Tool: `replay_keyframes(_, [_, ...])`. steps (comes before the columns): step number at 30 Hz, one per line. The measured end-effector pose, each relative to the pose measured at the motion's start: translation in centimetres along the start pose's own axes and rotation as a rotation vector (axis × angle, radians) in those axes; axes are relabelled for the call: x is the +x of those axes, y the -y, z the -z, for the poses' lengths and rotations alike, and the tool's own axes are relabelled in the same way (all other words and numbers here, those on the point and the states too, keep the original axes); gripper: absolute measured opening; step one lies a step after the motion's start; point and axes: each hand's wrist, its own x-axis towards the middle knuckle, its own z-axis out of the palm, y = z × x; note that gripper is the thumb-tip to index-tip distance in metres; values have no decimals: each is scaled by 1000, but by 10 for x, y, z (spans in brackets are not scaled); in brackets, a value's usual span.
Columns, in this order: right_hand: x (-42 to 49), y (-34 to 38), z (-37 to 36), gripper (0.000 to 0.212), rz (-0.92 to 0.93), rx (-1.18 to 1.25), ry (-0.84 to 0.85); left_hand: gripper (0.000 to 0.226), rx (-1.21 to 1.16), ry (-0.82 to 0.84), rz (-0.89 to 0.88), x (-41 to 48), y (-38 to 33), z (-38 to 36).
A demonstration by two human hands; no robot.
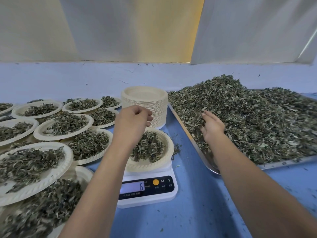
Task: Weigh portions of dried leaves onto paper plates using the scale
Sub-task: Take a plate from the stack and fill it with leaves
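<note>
1. Hovering at frame centre, the left hand [133,121] hangs over the paper plate [169,150] on the scale [147,188], fingers curled downward; whether they pinch anything I cannot tell.
2. The right hand [211,125], centre right, lies among the dried leaves [257,121] heaped on the metal tray [208,162], fingers nearly straight.
3. The plate carries a leaf portion [149,146]; the display reads 6.
4. Filled plates [56,177] crowd the left; a stack of empty plates [145,98] stands behind the scale.

We see two slim forearms, bare all the way from the wrists to the lower edge of view, and two bare hands: the left hand [133,119] and the right hand [212,125]. Any clothing lies out of view.
</note>
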Motion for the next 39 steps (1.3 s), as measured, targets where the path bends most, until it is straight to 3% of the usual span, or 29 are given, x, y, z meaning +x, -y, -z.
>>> replay_keyframes(7, [-21,15,-3,25,-33,95,48,25,-10,-1,11,-1,1,1])
replay_keyframes(13, [-61,38,-30,22,-76,476,378,21,-242,-107,123,5,3,14])
replay_keyframes(16, [-85,39,-50,18,-113,495,583,24,-463,-100,238,6,-1,20])
replay_keyframes(21, [-115,27,-66,16,-29,214,798,32,-555,-154,312,5,-2,35])
replay_keyframes(25, [-128,18,-64,23,268,-188,872,31,-542,-220,316,8,1,46])
replay_keyframes(29, [-137,12,-63,15,635,-589,818,28,-545,-216,354,12,3,52])
replay_keyframes(32, [-141,15,-60,16,802,-804,819,26,-520,-195,351,11,3,51])
replay_keyframes(39, [-140,19,-57,16,841,-908,888,22,-455,-162,332,12,11,49])
